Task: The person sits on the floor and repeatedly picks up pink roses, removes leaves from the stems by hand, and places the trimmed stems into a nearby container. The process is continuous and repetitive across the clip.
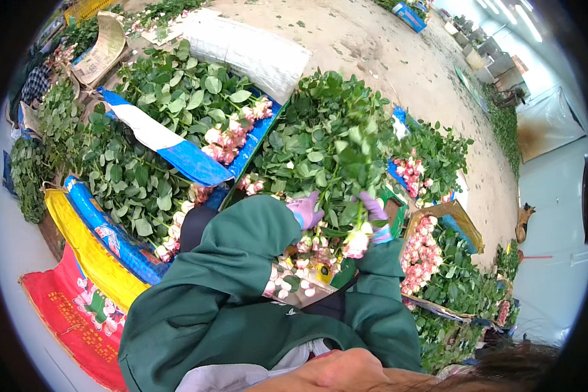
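My right hand, in a pink and lilac glove, is closed around the stem of a pale pink and white rose. The rose's head hangs down towards me and its leafy end points away, partly blurred. My left hand, gloved alike, is by the leaves of the large heap of cut roses in front of me; its fingers look apart, and I cannot see anything held in them. Below the hands, more rose heads and loose pale petals lie near my lap.
Rose bundles wrapped in blue and white sheeting lie to the left, above yellow and red printed sacks. Further bundles line the right. A white woven sheet lies beyond the heap. A dog is by the right wall.
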`<state>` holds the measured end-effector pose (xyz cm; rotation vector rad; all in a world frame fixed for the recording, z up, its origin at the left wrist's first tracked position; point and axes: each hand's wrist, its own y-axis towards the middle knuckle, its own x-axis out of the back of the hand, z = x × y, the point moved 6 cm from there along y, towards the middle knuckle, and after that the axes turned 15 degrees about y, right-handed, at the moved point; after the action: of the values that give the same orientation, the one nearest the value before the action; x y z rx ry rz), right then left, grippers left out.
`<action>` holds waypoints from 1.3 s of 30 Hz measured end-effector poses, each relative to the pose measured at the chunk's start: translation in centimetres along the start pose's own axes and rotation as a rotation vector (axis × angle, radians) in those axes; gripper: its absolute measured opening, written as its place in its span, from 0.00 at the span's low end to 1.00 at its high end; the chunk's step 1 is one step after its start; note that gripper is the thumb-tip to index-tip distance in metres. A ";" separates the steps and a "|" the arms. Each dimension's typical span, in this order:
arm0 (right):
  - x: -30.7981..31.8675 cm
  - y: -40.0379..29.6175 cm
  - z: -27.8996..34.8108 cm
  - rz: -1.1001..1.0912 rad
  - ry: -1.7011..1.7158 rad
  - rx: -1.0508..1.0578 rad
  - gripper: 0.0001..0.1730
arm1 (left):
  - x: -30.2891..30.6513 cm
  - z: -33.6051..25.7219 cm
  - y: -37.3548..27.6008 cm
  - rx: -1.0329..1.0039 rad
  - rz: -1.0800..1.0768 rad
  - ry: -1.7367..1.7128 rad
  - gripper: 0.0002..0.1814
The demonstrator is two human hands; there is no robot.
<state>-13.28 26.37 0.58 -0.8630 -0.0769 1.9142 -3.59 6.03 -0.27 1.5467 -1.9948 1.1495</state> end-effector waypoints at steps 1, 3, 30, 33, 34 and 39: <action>1.0 0.7 -0.9 0.004 -0.035 0.081 0.17 | 0.9 -0.1 -0.8 -0.015 -0.085 0.096 0.36; 0.7 0.8 -1.2 0.019 -0.022 0.205 0.16 | 2.2 0.0 -1.5 -0.056 -0.283 0.012 0.31; -7.2 -10.6 0.5 -0.376 0.009 0.106 0.19 | -9.9 2.6 -2.6 -0.023 0.159 -0.940 0.12; -8.0 -12.4 1.7 -0.171 0.306 0.115 0.19 | -8.7 1.2 -2.8 -0.102 0.151 -0.959 0.12; -7.7 -12.4 1.1 -0.071 0.293 0.041 0.18 | -8.0 1.7 -3.6 -0.123 0.148 -0.991 0.12; -5.5 -13.1 -6.0 -0.274 0.097 0.007 0.17 | -4.5 1.6 -10.3 -0.072 0.261 -1.172 0.12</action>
<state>1.68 26.67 4.33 -0.8915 -0.1239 1.6141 7.73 6.97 -0.53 2.2364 -2.9313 0.1234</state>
